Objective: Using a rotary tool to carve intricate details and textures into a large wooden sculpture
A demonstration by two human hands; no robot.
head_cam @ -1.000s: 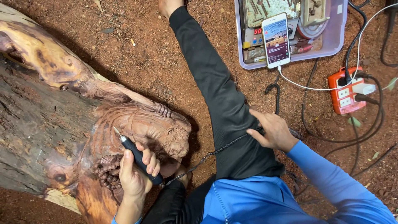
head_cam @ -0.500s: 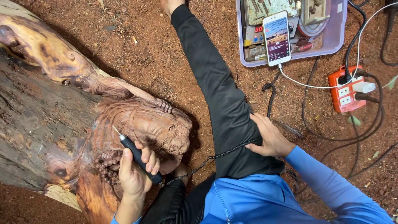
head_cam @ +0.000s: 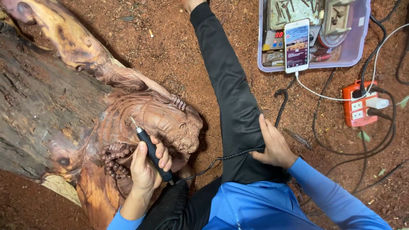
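Presently I am gripping a black rotary carving handpiece point(head_cam: 151, 152) in my left hand point(head_cam: 145, 170), fingers wrapping around its barrel, its thin bit pointing up and left and meeting the reddish wood carving point(head_cam: 157, 121). That carving is lying to my left, cut into the end of a large rough log point(head_cam: 38, 110) resting on the red sawdust ground point(head_cam: 170, 51); a string of carved beads is showing just beside my left hand. The handpiece's dark coiled cord point(head_cam: 221, 157) is running from its rear end across my black-trousered leg point(head_cam: 230, 98), which is stretching away from me between the carving and the tools. My right hand point(head_cam: 272, 147) is lying on that thigh, fingers loosely curled and pressing on the cord; whether it is actually pinching the cord I cannot tell. Further off, upper right, a clear plastic tray point(head_cam: 358, 51) is holding burrs and a control box, with a white smartphone point(head_cam: 297, 44) leaning on it. An orange power strip point(head_cam: 355, 108) is sitting to the right among black cables point(head_cam: 383, 140).
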